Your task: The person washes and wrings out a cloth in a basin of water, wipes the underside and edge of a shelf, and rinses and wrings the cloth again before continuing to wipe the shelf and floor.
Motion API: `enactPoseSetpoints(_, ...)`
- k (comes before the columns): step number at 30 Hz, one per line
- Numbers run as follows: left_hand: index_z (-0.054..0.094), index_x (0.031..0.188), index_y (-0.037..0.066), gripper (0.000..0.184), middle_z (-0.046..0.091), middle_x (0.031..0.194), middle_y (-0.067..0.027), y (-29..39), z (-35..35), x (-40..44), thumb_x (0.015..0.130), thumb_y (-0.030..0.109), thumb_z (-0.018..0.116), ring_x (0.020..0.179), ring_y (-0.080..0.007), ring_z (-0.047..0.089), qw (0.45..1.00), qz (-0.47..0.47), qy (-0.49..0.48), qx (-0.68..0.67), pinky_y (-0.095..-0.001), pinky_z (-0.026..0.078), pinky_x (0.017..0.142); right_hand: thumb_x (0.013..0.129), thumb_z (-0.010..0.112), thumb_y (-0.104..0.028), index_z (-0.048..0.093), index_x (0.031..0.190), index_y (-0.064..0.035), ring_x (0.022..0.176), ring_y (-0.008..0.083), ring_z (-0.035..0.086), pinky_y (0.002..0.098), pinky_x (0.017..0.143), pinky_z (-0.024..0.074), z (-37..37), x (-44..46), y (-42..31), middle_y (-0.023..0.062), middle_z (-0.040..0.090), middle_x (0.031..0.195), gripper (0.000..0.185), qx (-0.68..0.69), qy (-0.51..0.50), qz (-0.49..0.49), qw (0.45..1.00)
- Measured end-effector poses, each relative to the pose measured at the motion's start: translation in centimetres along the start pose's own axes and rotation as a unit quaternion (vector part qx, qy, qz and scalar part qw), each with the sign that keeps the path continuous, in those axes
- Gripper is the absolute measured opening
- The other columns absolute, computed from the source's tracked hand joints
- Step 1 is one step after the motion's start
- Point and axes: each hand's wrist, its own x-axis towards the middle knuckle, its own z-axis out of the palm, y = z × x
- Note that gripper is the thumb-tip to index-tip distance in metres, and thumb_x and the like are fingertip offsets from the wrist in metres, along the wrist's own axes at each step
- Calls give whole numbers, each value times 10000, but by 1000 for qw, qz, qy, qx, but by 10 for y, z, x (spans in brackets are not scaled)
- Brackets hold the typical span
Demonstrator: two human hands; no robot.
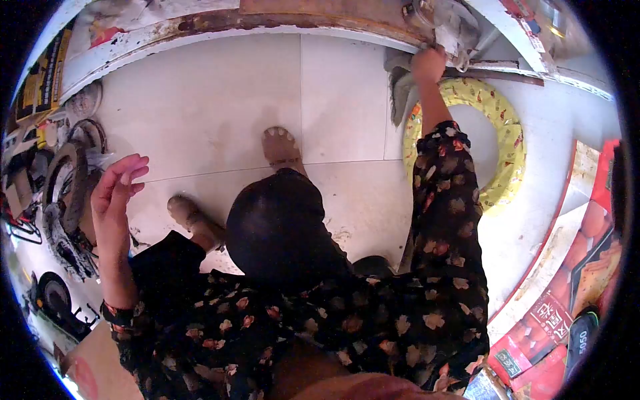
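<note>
- Yellow printed ring [510, 150], where is it?
- On the floor [227, 100], below the counter's [200, 25] right end. Right sleeve [445, 200] crosses in front of its left side.
- Right hand [429, 65]?
- At the counter's rusty near edge, toward the right corner. Fingers curled in. Can't tell if they pinch anything.
- What's around it?
- Clear container [419, 13] on the counter just past the knuckles. Grey cloth [402, 93] below the edge, just left of the wrist.
- Left hand [115, 192]?
- Raised, well apart from the counter. Fingers bent close together, thumb near them. Can't tell if there's something between. Dark tyres [79, 157] are nearest, on the floor's left side.
- Far right?
- Red printed carton [553, 317], at the floor's right edge.
</note>
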Motion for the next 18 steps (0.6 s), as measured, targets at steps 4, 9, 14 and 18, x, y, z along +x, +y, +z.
enactPoseSetpoints(4, 579, 1171, 25, 323, 630, 1148, -92, 7, 6, 1, 955, 242, 477, 1059, -179, 577, 1000, 4, -25, 1, -306, 433, 879, 708, 623, -155, 687, 807, -17, 936, 301, 574, 428, 800, 477, -21, -7, -60, 145, 620, 960, 182, 98, 142, 19, 985)
enactPoseSetpoints(9, 573, 1181, 23, 323, 629, 1152, -94, 17, 25, 6, 953, 229, 472, 1061, -180, 575, 998, 14, -56, -8, -308, 433, 882, 702, 629, -137, 674, 907, -21, 1001, 326, 567, 449, 812, 482, -44, -22, -145, 162, 593, 1053, 240, 232, 136, -15, 963)
enactPoseSetpoints(14, 568, 1192, 25, 325, 632, 1145, -92, 25, 33, 17, 957, 226, 469, 1049, -174, 579, 996, 26, -81, -6, -299, 435, 877, 726, 597, -84, 585, 1101, -28, 1035, 320, 573, 428, 846, 483, -20, -29, -129, 159, 588, 1087, 379, 327, 87, -6, 941)
enactPoseSetpoints(18, 564, 1197, 24, 334, 633, 1139, -89, 15, 17, 12, 959, 239, 472, 1044, -165, 579, 999, 7, -42, -22, -296, 435, 873, 735, 598, -89, 616, 1031, -21, 999, 326, 583, 408, 832, 491, -4, -7, -66, 163, 604, 1042, 304, 189, 122, -42, 974)
